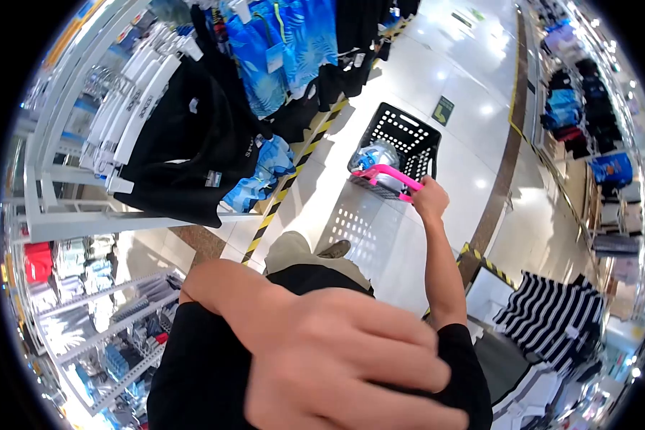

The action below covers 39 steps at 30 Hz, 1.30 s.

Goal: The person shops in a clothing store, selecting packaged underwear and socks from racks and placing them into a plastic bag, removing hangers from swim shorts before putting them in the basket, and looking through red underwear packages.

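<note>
My right hand (430, 198) is wrapped round the pink handle (390, 173) of a black perforated shopping basket (426, 136), which is on the tiled floor ahead. In the basket, against its near-left side, lies a shiny silver-and-blue item (376, 158) whose kind I cannot make out. Large and close to the camera, my left hand (344, 362) is raised in front of my dark top. Its back faces up and its fingers are bent and held together. The palm and anything in it are hidden.
A white rack on the left holds black shorts (186, 136) on hangers, with blue patterned shorts (283, 50) beyond. Black-and-yellow tape (294, 179) edges the aisle. Striped clothing (552, 315) lies at lower right. More clothing displays line the far right.
</note>
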Each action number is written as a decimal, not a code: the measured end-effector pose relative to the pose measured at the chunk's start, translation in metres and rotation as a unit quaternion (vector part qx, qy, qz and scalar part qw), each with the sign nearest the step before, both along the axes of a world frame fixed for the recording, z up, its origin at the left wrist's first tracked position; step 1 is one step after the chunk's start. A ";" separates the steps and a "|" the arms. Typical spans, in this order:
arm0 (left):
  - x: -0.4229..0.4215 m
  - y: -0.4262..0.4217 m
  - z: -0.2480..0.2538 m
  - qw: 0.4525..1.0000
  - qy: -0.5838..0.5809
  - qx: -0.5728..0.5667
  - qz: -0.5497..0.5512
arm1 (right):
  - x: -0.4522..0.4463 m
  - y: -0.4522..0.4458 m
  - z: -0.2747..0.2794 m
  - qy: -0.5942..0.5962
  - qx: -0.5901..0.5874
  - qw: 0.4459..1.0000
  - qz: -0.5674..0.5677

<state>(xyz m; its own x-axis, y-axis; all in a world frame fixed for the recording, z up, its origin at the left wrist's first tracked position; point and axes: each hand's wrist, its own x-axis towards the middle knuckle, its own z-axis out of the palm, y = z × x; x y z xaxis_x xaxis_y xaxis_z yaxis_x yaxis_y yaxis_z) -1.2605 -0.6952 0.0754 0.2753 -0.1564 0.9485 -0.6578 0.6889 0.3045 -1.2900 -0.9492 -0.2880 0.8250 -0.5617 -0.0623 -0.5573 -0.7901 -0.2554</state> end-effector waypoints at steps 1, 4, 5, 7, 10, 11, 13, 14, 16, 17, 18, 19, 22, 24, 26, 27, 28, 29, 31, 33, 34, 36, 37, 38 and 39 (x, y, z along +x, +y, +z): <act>0.005 0.010 -0.004 1.000 0.011 0.006 -0.002 | 0.003 -0.005 -0.005 -0.007 -0.007 1.000 0.002; 0.036 0.072 0.002 0.981 0.111 0.142 -0.070 | 0.020 -0.010 -0.020 -0.011 -0.018 1.000 0.000; 0.041 0.087 -0.020 0.981 0.124 0.127 0.075 | 0.023 -0.014 -0.020 -0.012 -0.031 0.999 -0.001; 0.051 0.115 -0.063 0.906 0.187 0.129 0.357 | 0.026 -0.019 -0.018 0.010 -0.022 1.000 -0.001; 0.072 0.182 -0.111 0.745 0.191 0.167 0.617 | 0.036 -0.011 0.000 0.010 0.038 0.998 0.042; 0.070 0.201 -0.117 0.696 0.176 0.201 0.666 | 0.037 -0.007 0.013 -0.036 0.056 0.994 0.086; 0.061 0.225 -0.133 0.635 0.185 0.245 0.709 | 0.063 0.013 0.043 -0.113 0.130 0.974 0.144; 0.058 0.231 -0.143 0.620 0.218 0.242 0.714 | 0.083 0.031 0.059 -0.196 0.164 0.949 0.185; 0.056 0.235 -0.159 0.596 0.281 0.239 0.713 | 0.128 0.091 0.116 -0.254 0.232 0.916 0.207; 0.054 0.238 -0.170 0.596 0.315 0.246 0.696 | 0.149 0.123 0.141 -0.250 0.284 0.901 0.214; 0.057 0.240 -0.183 0.611 0.384 0.198 0.664 | 0.171 0.153 0.163 -0.277 0.291 0.876 0.266; 0.059 0.241 -0.195 0.620 0.449 0.147 0.627 | 0.188 0.190 0.199 -0.285 0.335 0.844 0.307; 0.071 0.249 -0.206 0.618 0.577 0.034 0.533 | 0.239 0.275 0.253 -0.321 0.279 0.788 0.444; 0.078 0.253 -0.206 0.604 0.621 -0.004 0.500 | 0.269 0.317 0.267 -0.379 0.250 0.739 0.498; 0.086 0.261 -0.219 0.605 0.630 0.012 0.486 | 0.293 0.345 0.271 -0.390 0.155 0.721 0.550; 0.089 0.273 -0.236 0.621 0.637 0.055 0.453 | 0.299 0.355 0.268 -0.359 0.159 0.725 0.566; 0.090 0.281 -0.245 0.634 0.643 0.099 0.418 | 0.301 0.362 0.264 -0.367 0.121 0.724 0.571; 0.088 0.285 -0.254 0.638 0.651 0.124 0.393 | 0.303 0.367 0.259 -0.375 0.082 0.721 0.576; 0.089 0.285 -0.261 0.646 0.659 0.171 0.344 | 0.314 0.372 0.252 -0.387 0.063 0.711 0.584; 0.082 0.290 -0.272 0.650 0.642 0.216 0.343 | 0.310 0.365 0.254 -0.399 0.062 0.709 0.578; 0.080 0.292 -0.281 0.655 0.631 0.238 0.343 | 0.307 0.361 0.260 -0.407 0.058 0.708 0.575; 0.078 0.293 -0.296 0.660 0.616 0.270 0.334 | 0.303 0.351 0.270 -0.432 0.078 0.690 0.576; 0.078 0.290 -0.291 0.649 0.630 0.295 0.309 | 0.298 0.345 0.276 -0.440 0.084 0.691 0.567; 0.079 0.289 -0.287 0.636 0.643 0.321 0.281 | 0.292 0.338 0.280 -0.449 0.090 0.693 0.557; 0.081 0.285 -0.279 0.619 0.637 0.373 0.269 | 0.287 0.328 0.283 -0.476 0.097 0.680 0.549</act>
